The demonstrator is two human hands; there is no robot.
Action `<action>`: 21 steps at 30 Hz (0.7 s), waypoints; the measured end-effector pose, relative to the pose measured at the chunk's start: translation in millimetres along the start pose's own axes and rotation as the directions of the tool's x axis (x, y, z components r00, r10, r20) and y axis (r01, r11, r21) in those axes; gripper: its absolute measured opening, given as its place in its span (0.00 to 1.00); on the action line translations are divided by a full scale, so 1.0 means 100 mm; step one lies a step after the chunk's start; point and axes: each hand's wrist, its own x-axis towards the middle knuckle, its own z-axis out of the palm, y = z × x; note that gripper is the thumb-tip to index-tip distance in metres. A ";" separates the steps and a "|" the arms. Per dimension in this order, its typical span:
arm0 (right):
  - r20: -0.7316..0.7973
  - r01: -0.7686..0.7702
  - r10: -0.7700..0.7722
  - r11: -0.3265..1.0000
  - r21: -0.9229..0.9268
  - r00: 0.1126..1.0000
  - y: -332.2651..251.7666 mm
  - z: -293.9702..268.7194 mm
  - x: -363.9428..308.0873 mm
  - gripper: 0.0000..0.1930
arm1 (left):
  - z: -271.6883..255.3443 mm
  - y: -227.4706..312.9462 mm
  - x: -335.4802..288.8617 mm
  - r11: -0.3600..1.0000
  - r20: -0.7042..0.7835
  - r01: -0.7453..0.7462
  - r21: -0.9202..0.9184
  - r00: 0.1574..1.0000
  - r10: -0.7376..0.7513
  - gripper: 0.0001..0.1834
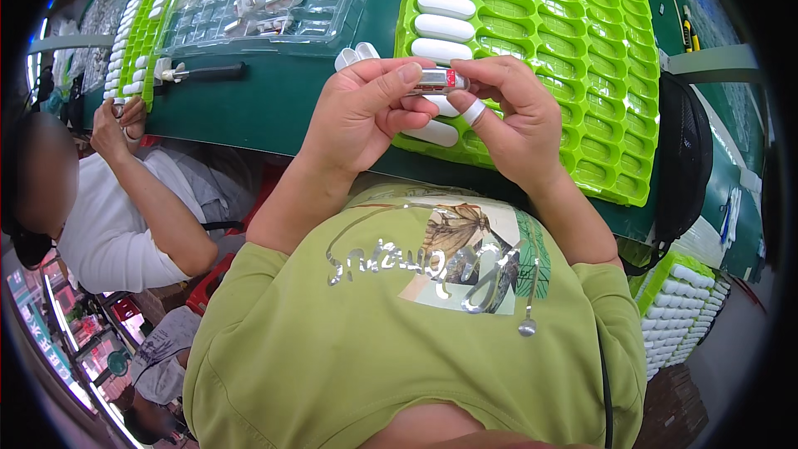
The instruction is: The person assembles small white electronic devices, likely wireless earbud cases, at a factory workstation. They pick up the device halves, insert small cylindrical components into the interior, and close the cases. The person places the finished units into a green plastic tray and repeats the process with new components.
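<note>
Both of my hands meet over the near left part of a bright green tray (pixel 573 91). Between their fingertips is a small silver oblong part with red patches (pixel 439 79); its exact kind is unclear. My left hand (pixel 362 112) pinches its left end with thumb and fingers. At the other end, my right hand (pixel 524 120) grips it, a white band around the thumb. White oval cases (pixel 445 5) fill the tray's left column, some partly hidden under my hands. Just beyond my left hand lie small white shell pieces (pixel 357 55) on the green table.
Farther back left, a clear plastic tray (pixel 187 33) holds several small metallic parts (pixel 264 4). A black-handled tool (pixel 208 72) lies nearby. At left, a co-worker's hands (pixel 119 125) work beside another green tray (pixel 141 50). A black bag (pixel 686 158) hangs at the right edge, above stacked filled trays (pixel 677 308).
</note>
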 end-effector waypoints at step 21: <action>0.271 0.368 -0.285 0.867 -0.337 0.920 -0.04 -0.08 0.09 0.14 | -0.01 0.09 -0.05 0.845 0.074 -0.049 0.532 0.997 0.011 0.17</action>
